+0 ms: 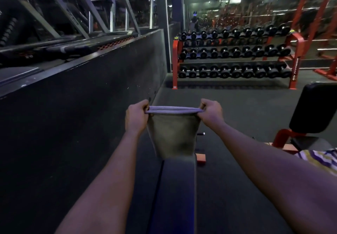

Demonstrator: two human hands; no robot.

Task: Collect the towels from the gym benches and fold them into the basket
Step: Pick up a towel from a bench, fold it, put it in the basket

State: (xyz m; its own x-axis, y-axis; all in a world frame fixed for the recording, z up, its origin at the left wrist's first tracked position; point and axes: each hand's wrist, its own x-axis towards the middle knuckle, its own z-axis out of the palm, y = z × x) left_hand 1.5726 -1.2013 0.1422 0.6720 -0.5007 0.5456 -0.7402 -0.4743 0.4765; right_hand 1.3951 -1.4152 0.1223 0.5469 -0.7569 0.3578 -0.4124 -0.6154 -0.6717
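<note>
A small grey towel [173, 135] hangs doubled over in front of me, its folded top edge stretched level between my two hands. My left hand [136, 117] pinches the top left corner and my right hand [211, 113] pinches the top right corner. The towel's lower edge reaches down to the far end of a black padded bench [176, 193] that runs from me towards the middle of the view. A striped purple, yellow and white towel [319, 159] lies at the right edge, beside my right forearm. No basket is in view.
A tall dark wall [82, 115] runs along the left, with treadmills [63, 24] above it. Ahead stands a red dumbbell rack [233, 57]. Another red-framed bench with a black backrest [317, 108] stands at right. An orange block [200, 159] lies on the dark floor.
</note>
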